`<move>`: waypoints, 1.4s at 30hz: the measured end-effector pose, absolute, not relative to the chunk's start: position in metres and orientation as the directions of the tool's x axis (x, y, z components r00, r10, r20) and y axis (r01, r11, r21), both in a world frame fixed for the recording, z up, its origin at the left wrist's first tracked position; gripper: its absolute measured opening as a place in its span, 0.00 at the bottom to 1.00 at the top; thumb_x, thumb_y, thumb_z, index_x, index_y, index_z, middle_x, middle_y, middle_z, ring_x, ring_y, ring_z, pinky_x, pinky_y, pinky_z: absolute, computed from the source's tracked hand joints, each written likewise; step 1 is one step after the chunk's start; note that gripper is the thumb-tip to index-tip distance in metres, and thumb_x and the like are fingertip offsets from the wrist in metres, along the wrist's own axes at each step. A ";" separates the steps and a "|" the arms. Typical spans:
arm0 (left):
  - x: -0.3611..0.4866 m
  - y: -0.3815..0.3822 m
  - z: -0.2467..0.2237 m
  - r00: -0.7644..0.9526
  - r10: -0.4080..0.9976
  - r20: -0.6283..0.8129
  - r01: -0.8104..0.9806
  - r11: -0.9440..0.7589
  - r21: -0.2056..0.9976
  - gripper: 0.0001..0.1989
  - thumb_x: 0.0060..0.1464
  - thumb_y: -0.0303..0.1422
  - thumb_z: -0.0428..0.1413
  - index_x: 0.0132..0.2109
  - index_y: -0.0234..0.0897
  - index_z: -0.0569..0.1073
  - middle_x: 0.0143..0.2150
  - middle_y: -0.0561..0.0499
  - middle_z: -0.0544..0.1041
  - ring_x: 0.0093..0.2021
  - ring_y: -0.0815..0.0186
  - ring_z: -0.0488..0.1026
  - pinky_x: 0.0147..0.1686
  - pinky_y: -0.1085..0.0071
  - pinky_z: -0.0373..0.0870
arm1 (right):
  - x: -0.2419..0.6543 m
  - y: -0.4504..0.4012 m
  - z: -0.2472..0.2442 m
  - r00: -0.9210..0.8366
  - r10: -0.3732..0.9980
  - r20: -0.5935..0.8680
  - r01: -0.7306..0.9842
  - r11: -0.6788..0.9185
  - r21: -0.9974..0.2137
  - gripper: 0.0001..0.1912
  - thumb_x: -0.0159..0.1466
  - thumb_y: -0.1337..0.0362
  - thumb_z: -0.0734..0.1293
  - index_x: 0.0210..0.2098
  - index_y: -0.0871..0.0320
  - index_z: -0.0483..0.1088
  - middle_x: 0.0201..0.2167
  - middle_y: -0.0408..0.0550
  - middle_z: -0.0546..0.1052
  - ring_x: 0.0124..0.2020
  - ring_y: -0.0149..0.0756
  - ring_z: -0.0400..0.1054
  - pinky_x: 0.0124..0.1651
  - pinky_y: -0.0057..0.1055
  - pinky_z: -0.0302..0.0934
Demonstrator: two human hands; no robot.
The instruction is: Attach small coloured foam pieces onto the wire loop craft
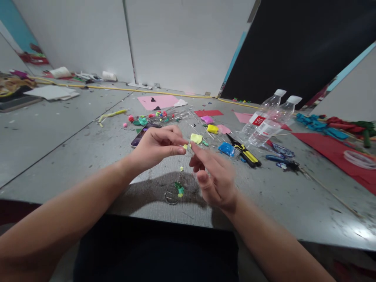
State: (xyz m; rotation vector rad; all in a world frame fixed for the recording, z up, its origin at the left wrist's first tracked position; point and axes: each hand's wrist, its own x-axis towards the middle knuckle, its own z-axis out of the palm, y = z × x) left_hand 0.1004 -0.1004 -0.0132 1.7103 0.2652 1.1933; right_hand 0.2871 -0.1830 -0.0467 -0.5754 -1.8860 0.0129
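Observation:
My left hand [160,145] is closed in a pinch, thumb and forefinger on a tiny pale-yellow lump of modelling clay [185,147]. Facing it, my right hand [216,176] points its forefinger at the lump, the thumb held apart and the other fingers curled; it is slightly blurred. Another speck of yellow is close to that fingertip, and whether they touch is unclear. Just behind the fingertips lies a flat pale-yellow clay piece [196,138]. Below the hands, a thin wire ring [171,195] rests near the table edge beside green clay bits [179,188].
A phone [137,140] lies partly behind my left hand. To the right are a blue clay packet [226,148], yellow-black pliers [248,154], two clear bottles [266,127] and blue-handled pliers [280,159]. Red card [331,150] covers the right side. Colourful clay bits [158,115] are scattered behind.

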 end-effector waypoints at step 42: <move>0.099 -0.100 -0.016 0.503 0.656 0.562 -0.338 -0.449 0.827 0.06 0.48 0.34 0.73 0.36 0.44 0.87 0.29 0.52 0.72 0.29 0.71 0.69 0.28 0.72 0.68 | 0.289 -0.185 -0.045 -0.287 0.461 0.840 0.388 0.858 -0.338 0.28 0.77 0.52 0.56 0.70 0.59 0.63 0.33 0.46 0.76 0.30 0.33 0.71 0.35 0.32 0.68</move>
